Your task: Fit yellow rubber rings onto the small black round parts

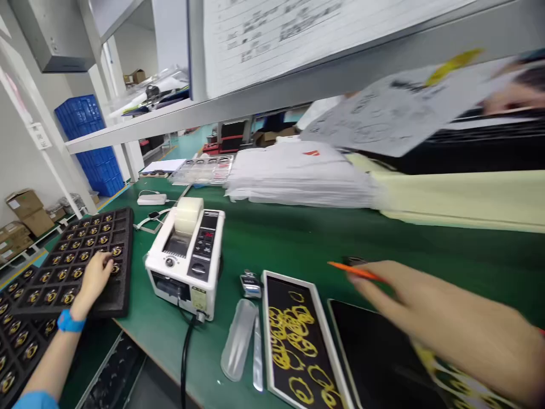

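Bright light is falling evenly; my right hand [406, 301] is blurring, and the papers [374, 116] beyond it are smearing

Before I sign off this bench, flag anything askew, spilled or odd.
The paper sheet at upper right sits askew, a corner drooping, out of line with the white stack. The yellow rings overlap in a jumble inside their tray. I see no spill or damage, though the right side is blurred.

A: Left hand [92, 278]?
B: Over black tray [116, 296], by its right edge, fingertips at a gold-ringed part [116, 250]. Grip unclear.
A: Right hand [409, 301]?
B: Blurred, pinching orange pointed tool [355, 270] above green tabletop [272, 244].
A: Tape dispenser [184, 258]?
B: Toward tabletop's front edge, display lit red.
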Motion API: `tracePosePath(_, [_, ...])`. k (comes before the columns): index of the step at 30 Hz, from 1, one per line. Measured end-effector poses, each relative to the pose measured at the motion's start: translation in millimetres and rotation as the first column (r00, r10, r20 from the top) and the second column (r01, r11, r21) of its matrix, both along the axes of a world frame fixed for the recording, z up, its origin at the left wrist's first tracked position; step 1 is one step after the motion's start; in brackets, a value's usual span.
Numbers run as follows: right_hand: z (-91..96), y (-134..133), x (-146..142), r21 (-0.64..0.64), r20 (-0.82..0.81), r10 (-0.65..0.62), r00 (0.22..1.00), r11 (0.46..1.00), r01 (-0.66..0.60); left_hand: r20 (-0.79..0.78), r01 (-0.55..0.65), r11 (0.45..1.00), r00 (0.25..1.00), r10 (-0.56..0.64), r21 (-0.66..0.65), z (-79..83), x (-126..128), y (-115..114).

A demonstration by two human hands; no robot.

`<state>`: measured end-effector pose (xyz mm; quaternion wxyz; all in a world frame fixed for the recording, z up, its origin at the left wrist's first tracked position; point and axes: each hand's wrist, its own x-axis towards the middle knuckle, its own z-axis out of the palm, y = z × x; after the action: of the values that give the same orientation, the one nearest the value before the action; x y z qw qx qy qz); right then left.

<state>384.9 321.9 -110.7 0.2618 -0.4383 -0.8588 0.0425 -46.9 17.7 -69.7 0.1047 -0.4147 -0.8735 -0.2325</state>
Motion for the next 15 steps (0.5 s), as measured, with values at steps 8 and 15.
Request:
tracePosePath(8, [7.7, -89, 24, 0.063, -0.226, 0.188, 0.956, 0.982, -0.178, 0.040, -0.070, 0.969, 0.996, 0.081, -0.239, 10.2, -59, 47])
tracePosePath(15, [10.9, -103, 30, -0.076, -0.487, 0.130, 0.864, 0.979, -0.190, 0.194, -0.014, 0.983, 0.980, 0.051, -0.186, 24.7, -62, 54])
